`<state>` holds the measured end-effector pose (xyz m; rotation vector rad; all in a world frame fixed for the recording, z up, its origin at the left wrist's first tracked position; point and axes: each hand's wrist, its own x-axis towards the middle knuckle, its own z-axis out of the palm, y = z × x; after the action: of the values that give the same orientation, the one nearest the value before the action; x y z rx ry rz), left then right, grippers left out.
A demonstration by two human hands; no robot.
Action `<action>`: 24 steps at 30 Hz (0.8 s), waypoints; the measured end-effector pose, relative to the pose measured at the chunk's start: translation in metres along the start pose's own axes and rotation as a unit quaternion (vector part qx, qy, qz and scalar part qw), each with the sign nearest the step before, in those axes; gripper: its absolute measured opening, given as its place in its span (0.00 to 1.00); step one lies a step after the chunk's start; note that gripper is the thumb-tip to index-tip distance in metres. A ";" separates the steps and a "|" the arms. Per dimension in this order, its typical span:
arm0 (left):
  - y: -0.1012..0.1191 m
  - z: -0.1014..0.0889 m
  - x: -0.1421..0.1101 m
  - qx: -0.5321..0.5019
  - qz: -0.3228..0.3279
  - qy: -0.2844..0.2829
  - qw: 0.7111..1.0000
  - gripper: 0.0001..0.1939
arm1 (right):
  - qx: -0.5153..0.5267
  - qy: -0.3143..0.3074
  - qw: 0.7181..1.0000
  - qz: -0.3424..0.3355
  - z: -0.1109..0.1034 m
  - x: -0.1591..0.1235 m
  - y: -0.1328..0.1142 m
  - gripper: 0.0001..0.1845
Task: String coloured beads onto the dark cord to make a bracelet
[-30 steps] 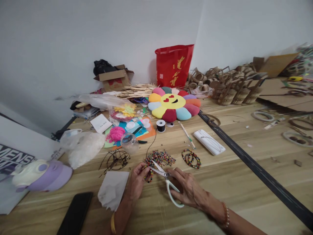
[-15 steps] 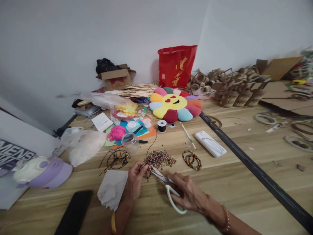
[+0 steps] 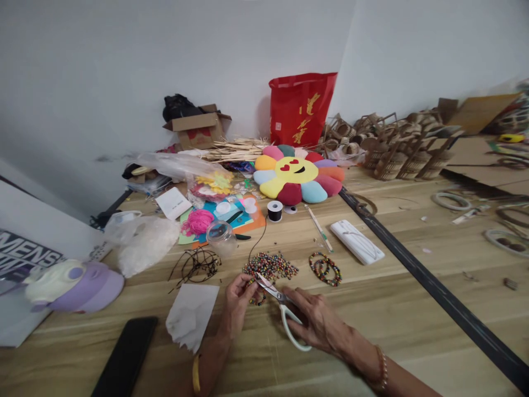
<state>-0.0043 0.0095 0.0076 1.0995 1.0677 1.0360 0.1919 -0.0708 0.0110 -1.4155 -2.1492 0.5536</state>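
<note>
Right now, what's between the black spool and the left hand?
Between black spool and left hand: black cord and loose beads, seen in the head view.

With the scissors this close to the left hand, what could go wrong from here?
The scissors in the right hand have their tips right by the left hand's fingers, so a small slip might nick a fingertip.

The bead strand hangs from those fingers; a cut in the wrong place could spill its beads.

The loose bead pile lies just beyond the blades, so a nudge may scatter it.
</note>
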 end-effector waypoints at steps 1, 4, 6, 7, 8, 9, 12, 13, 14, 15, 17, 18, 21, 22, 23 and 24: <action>-0.002 0.001 0.000 -0.006 -0.002 -0.006 1.000 0.13 | -0.008 0.000 1.000 -0.001 0.000 0.000 -0.001 0.22; -0.004 0.002 -0.002 -0.015 -0.008 -0.012 1.000 0.12 | -0.025 0.000 1.000 -0.002 -0.002 0.000 -0.001 0.23; -0.002 0.002 -0.002 -0.021 -0.011 -0.009 1.000 0.13 | -0.032 0.002 0.999 -0.002 -0.003 0.000 0.000 0.23; 0.000 0.002 -0.002 -0.025 -0.011 -0.007 1.000 0.13 | -0.034 0.006 0.999 -0.002 -0.003 0.001 0.001 0.23; 0.001 0.002 -0.002 -0.029 -0.011 -0.005 1.000 0.13 | -0.035 0.012 0.999 -0.001 -0.003 0.001 0.002 0.23; 0.003 0.002 -0.002 -0.032 -0.010 -0.002 0.999 0.14 | -0.036 0.018 0.999 -0.001 -0.002 0.001 0.004 0.23; 0.006 0.000 0.000 -0.033 -0.012 0.011 0.999 0.15 | -0.042 0.025 0.999 0.002 -0.002 0.001 0.006 0.24; 0.007 -0.001 0.000 -0.034 -0.013 0.015 0.999 0.15 | -0.044 0.023 0.999 0.002 -0.002 0.001 0.006 0.24; 0.007 -0.001 0.001 -0.036 -0.014 0.018 0.999 0.16 | -0.048 0.022 0.999 0.000 -0.002 0.001 0.006 0.24; 0.006 -0.002 0.001 -0.038 -0.014 0.020 0.999 0.16 | -0.052 0.022 0.998 -0.002 -0.002 0.002 0.006 0.23; 0.005 -0.003 0.002 -0.043 -0.014 0.023 0.999 0.17 | -0.062 0.023 0.998 -0.008 -0.002 0.002 0.005 0.21; 0.005 -0.003 0.002 -0.045 -0.014 0.023 0.999 0.17 | -0.067 0.023 0.997 -0.011 -0.002 0.002 0.004 0.21; 0.007 -0.002 0.002 -0.049 -0.024 0.024 0.998 0.18 | -0.078 0.025 0.997 -0.018 -0.002 0.002 0.003 0.22; 0.008 -0.001 0.002 -0.049 -0.028 0.025 0.998 0.18 | -0.079 0.025 0.996 -0.020 -0.002 0.002 0.003 0.22; 0.009 -0.001 0.002 -0.048 -0.032 0.028 0.998 0.19 | -0.080 0.024 0.996 -0.022 -0.003 0.002 0.002 0.22; 0.009 0.000 0.002 -0.047 -0.033 0.029 0.998 0.19 | -0.080 0.023 0.996 -0.023 -0.003 0.002 0.002 0.22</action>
<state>-0.0054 0.0126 0.0165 0.9570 1.0829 1.0591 0.1945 -0.0679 0.0129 -1.4435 -2.2246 0.3351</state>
